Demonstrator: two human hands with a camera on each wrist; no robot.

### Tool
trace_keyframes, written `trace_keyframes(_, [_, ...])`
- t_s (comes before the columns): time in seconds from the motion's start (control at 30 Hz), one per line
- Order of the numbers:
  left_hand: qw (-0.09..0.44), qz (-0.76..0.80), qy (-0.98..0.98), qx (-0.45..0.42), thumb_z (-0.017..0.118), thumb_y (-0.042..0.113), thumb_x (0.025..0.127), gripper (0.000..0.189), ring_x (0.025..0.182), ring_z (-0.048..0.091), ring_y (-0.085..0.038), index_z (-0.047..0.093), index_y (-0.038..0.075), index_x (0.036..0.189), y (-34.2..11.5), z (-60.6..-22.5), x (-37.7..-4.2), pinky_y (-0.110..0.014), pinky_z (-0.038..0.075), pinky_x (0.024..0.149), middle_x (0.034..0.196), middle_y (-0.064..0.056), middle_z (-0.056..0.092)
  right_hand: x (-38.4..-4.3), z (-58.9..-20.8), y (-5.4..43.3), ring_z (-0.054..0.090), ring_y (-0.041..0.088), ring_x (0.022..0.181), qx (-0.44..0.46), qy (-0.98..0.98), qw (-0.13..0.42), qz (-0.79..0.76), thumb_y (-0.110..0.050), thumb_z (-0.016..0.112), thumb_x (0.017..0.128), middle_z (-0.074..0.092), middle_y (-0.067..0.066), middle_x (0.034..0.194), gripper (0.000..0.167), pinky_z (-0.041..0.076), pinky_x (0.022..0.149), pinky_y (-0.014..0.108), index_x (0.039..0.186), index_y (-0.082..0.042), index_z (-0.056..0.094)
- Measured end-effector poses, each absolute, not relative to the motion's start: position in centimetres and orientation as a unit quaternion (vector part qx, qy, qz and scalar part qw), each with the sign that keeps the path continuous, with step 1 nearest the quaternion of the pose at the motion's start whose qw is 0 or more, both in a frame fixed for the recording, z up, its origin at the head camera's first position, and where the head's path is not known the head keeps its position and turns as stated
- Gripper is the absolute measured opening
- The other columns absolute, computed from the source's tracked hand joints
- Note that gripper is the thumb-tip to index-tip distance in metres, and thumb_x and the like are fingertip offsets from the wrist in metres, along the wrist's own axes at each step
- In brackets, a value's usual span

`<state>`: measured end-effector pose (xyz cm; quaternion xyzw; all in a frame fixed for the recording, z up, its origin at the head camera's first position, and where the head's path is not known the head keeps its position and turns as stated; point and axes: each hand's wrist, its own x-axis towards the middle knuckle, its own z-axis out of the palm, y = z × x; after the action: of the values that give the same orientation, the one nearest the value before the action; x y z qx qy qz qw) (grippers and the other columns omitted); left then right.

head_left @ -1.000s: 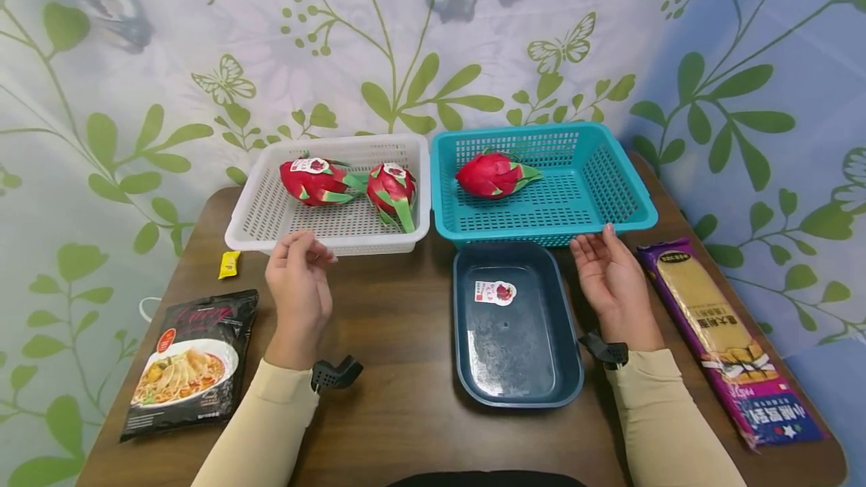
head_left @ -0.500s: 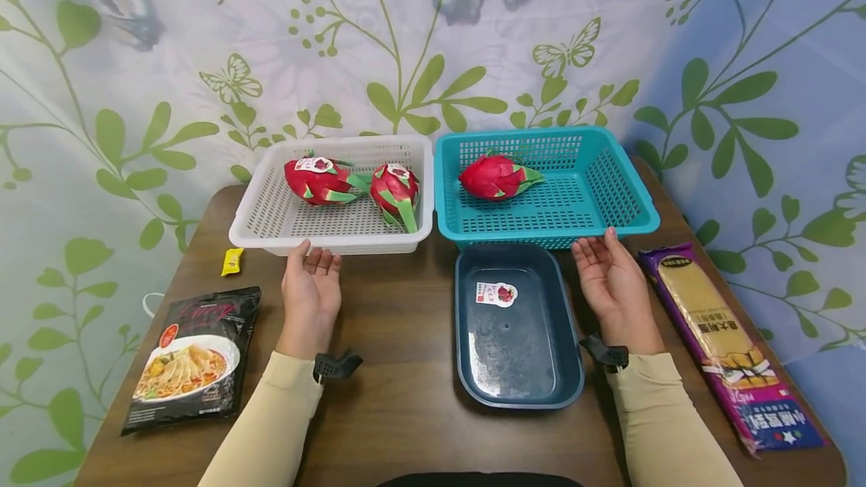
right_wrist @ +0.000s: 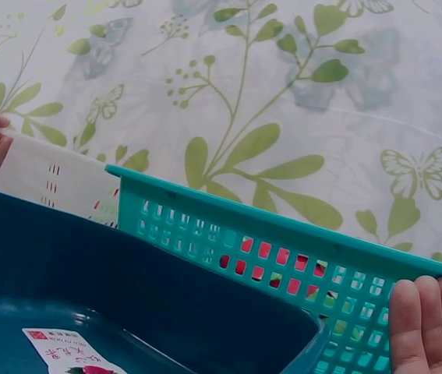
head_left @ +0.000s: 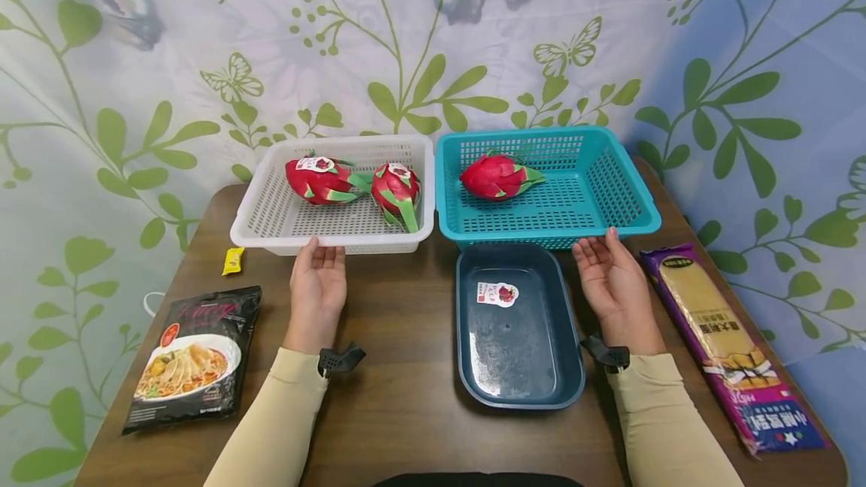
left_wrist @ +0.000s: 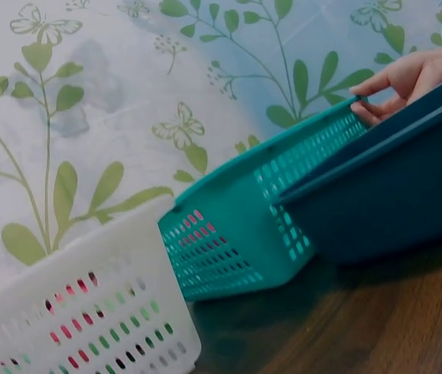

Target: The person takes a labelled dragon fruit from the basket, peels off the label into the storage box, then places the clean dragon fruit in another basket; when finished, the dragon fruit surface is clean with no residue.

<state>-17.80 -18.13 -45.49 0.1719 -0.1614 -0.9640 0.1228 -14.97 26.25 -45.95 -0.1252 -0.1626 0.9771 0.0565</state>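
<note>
In the head view, my left hand (head_left: 318, 291) is palm up at the front of a white plastic basket (head_left: 284, 228), pinching its rim with the thumb above and fingers beneath. Two red dragon fruits, one labelled (head_left: 318, 180) and one upright-leaning (head_left: 395, 190), lie inside. My right hand (head_left: 616, 291) holds the front rim of a teal basket (head_left: 575, 216) the same way. Its fingers (right_wrist: 431, 319) lie against the outer wall in the right wrist view. One dragon fruit (head_left: 497, 176) sits in the teal basket's left part. Both baskets stand side by side on the table.
A dark blue tray (head_left: 521, 352) bearing a dragon fruit sticker (head_left: 497, 294) stands before the teal basket. Left are a black noodle packet (head_left: 189, 359) and a small yellow packet (head_left: 232, 261). A pasta packet (head_left: 731, 344) lies right. A patterned curtain (head_left: 433, 36) hangs behind.
My left hand has turned palm up and moved forward and slightly right to the white basket's front rim. My right hand stays at the teal basket. The baskets have not visibly moved.
</note>
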Motion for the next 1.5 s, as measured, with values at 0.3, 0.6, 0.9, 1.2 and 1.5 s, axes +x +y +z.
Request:
trace_keyframes(0.3, [0.120, -0.967, -0.176, 0.136, 0.063, 0.009, 0.107, 0.016, 0.093, 0.060, -0.021, 0.052, 0.004, 0.118, -18.2, -46.4, -17.6, -0.029, 0.057, 0.088, 0.102, -0.010, 0.057, -15.0, -46.1, 26.3, 0.070, 0.029, 0.089, -0.123, -0.162, 0.052, 0.978, -0.013, 0.063, 0.106, 0.066, 0.019, 0.096, 0.019, 0.058, 0.093, 0.037, 0.111, 0.004, 0.060])
trace_keyframes(0.6, [0.108, -0.972, -0.173, 0.118, 0.064, 0.009, 0.105, 0.020, 0.091, 0.063, -0.021, 0.052, 0.003, 0.119, -18.5, -46.9, -18.1, -0.030, 0.059, 0.086, 0.104, -0.011, 0.059, -14.7, -46.2, 26.2, 0.068, 0.029, 0.090, -0.094, -0.222, 0.060, 0.969, -0.016, 0.063, 0.106, 0.066, 0.019, 0.096, 0.021, 0.059, 0.090, 0.038, 0.104, 0.004, 0.061])
trace_keyframes(0.9, [0.108, -0.972, -0.181, 0.102, 0.060, 0.010, 0.107, 0.017, 0.090, 0.064, -0.021, 0.055, 0.001, 0.121, -18.6, -47.2, -18.1, -0.030, 0.059, 0.086, 0.107, -0.013, 0.060, -14.1, -45.3, 25.7, 0.068, 0.019, 0.081, -0.096, -0.518, 0.037, 0.849, -0.032, 0.064, 0.107, 0.069, 0.008, 0.091, 0.034, 0.060, 0.073, 0.028, 0.102, 0.002, 0.066])
trace_keyframes(1.2, [0.111, -0.972, -0.185, 0.096, 0.064, 0.010, 0.105, 0.017, 0.090, 0.065, -0.021, 0.057, 0.000, 0.118, -19.0, -47.3, -17.9, -0.030, 0.059, 0.088, 0.111, -0.014, 0.060, -14.0, -41.4, 23.4, 0.067, 0.022, 0.080, -0.081, -0.796, 0.106, 0.590, -0.043, 0.066, 0.105, 0.068, 0.013, 0.093, 0.048, 0.057, 0.066, 0.025, 0.110, 0.004, 0.066])
trace_keyframes(1.5, [0.113, -0.975, -0.172, 0.088, 0.064, 0.008, 0.105, 0.018, 0.089, 0.066, -0.023, 0.054, -0.001, 0.116, -18.9, -47.5, -18.0, -0.031, 0.060, 0.085, 0.106, -0.015, 0.061, -18.1, -38.2, 16.1, 0.063, 0.023, 0.080, 0.159, -0.902, 0.122, 0.383, -0.021, 0.073, 0.102, 0.069, 0.007, 0.087, 0.017, 0.052, 0.071, 0.042, 0.101, -0.004, 0.070])
